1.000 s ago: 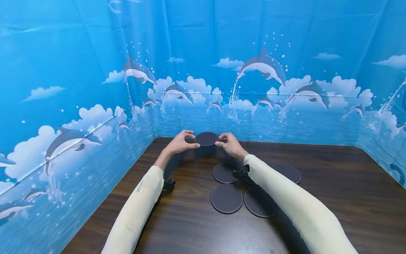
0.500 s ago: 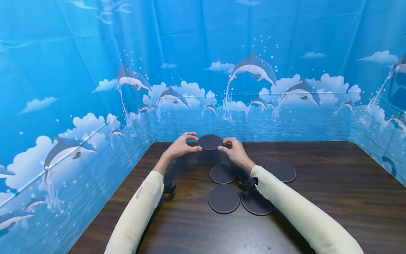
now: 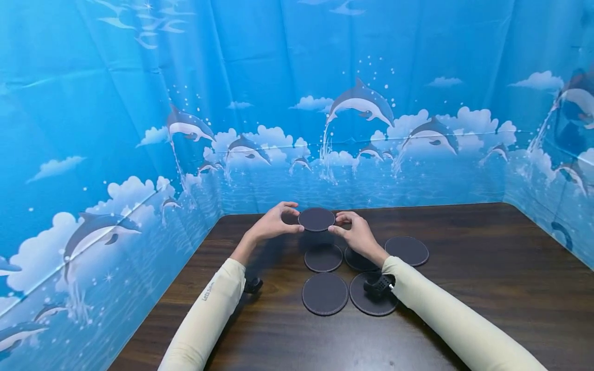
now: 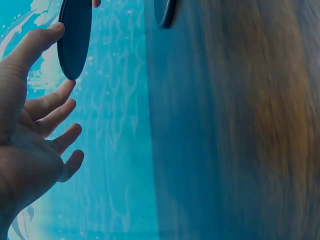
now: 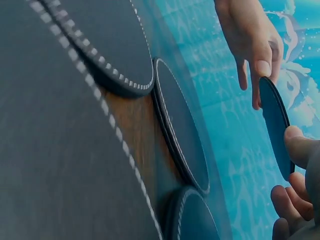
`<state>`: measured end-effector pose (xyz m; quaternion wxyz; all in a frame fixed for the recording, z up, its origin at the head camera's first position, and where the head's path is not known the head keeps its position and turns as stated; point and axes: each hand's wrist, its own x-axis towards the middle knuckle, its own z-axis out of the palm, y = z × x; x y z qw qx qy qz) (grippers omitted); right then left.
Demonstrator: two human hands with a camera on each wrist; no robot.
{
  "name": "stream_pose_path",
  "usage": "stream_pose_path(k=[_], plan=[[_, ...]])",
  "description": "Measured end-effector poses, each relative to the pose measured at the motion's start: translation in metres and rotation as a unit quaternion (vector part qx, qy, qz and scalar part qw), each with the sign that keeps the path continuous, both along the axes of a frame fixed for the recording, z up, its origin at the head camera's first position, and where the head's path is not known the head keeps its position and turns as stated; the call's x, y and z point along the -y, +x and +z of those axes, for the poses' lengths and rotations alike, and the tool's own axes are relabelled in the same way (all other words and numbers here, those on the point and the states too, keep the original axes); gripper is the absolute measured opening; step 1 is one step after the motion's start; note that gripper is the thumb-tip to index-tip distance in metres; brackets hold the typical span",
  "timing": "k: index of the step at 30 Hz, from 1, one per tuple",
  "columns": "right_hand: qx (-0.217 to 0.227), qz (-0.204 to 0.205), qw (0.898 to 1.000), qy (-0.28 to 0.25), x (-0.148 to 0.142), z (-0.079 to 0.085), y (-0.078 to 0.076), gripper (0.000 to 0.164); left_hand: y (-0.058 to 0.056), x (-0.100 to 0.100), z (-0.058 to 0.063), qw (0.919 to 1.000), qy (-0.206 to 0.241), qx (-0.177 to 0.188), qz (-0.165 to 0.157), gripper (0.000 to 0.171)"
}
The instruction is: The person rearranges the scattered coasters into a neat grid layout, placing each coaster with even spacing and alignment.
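A round, dark coaster (image 3: 316,219) with a stitched edge is held up over the far part of the table, roughly level. My left hand (image 3: 275,222) pinches its left edge between thumb and fingertips. On the opposite edge, my right hand (image 3: 359,234) pinches it the same way. The right wrist view shows this coaster (image 5: 275,130) edge-on, clear of those below. Just under it on the table lies another coaster (image 3: 323,259). A further coaster (image 3: 355,260) is partly hidden beneath my right hand.
Nearer on the wooden table (image 3: 260,330) lie a left coaster (image 3: 325,293) and a right coaster (image 3: 366,304), the latter overlapped by a black wrist device (image 3: 379,285). One more coaster (image 3: 407,251) lies apart to the right. A blue dolphin-print curtain (image 3: 278,77) stands behind the table.
Both hands have brought the held coaster rightward and a little nearer, toward the far-left coaster on the table. The head view has also shifted slightly. Both pinches stay the same.
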<state>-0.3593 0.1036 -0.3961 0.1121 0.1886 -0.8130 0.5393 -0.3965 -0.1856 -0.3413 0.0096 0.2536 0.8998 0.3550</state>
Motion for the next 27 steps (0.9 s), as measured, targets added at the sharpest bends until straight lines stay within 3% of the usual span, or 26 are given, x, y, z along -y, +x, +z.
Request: stream_pose_path(k=[5,11,19,27], plan=[[-0.018,-0.004,1.0,0.015,-0.018,0.014,0.002,0.037,0.001,-0.016,0.006,0.9999,0.005,-0.011,-0.005,0.078],[-0.047,-0.015,0.998,0.026,-0.044,0.022,0.016,0.036,0.008,-0.046,0.009,0.9994,-0.013,-0.027,-0.014,0.062],[-0.063,-0.028,0.997,0.045,-0.08,0.014,0.03,0.037,0.02,-0.08,0.001,0.9987,-0.029,-0.033,-0.027,0.058],[-0.03,-0.033,0.998,0.044,-0.121,0.004,0.051,0.04,0.039,-0.122,-0.004,0.9977,-0.05,-0.033,-0.033,0.055]])
